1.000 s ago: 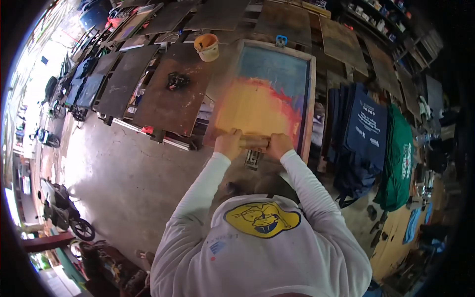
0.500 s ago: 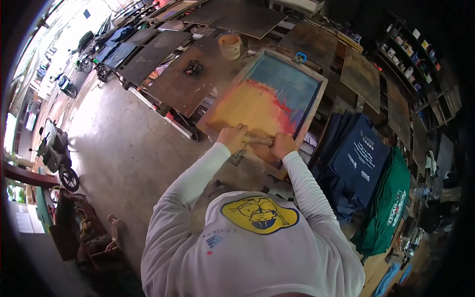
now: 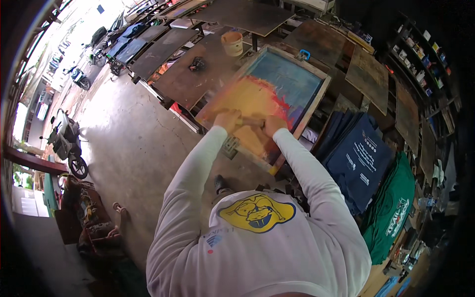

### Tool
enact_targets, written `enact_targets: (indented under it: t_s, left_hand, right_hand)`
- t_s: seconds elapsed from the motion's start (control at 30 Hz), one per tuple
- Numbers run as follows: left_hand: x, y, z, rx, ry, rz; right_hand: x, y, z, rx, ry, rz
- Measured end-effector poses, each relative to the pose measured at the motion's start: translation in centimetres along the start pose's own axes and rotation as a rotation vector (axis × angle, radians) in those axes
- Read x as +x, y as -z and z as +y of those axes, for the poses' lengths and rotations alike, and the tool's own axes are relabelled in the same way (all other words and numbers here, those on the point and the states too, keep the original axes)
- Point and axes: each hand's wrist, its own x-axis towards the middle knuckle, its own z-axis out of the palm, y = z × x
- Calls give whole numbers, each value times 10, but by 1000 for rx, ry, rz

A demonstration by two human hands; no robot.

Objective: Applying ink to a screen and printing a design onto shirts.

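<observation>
My left hand and my right hand are closed on either end of a wooden squeegee, held across the lower part of a printing screen in a wooden frame. The mesh is smeared with yellow and red ink over the lower left and shows blue at the upper right. A metal clamp is on the near edge, and a blue-handled fitting is at the far edge.
Dark boards on racks surround the screen, with a bucket beyond it. Navy printed bags and green ones hang or lie at my right. A motorbike stands on the concrete floor at left; shelves are far right.
The view has swung, shifting the screen and racks in frame. My hands, still gripping the squeegee, have moved slightly forward over the mesh from the near edge.
</observation>
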Motion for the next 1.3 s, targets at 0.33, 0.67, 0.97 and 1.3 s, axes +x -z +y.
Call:
enact_targets:
  t_s: [0.33, 0.67, 0.97, 1.3]
  left_hand:
    - [-5, 12, -20, -56, -25, -220]
    - [116, 10, -77, -46, -392, -239]
    - [98, -9, -106, -5, -661, -317]
    - [165, 11, -81, -8, -763, -476]
  right_hand:
    - [-2, -5, -21, -67, 30, -131]
    - [48, -2, -23, -28, -277, -5]
    - [14, -27, -84, -107, -403, -57]
    - [33, -17, -57, -79, -564, 10]
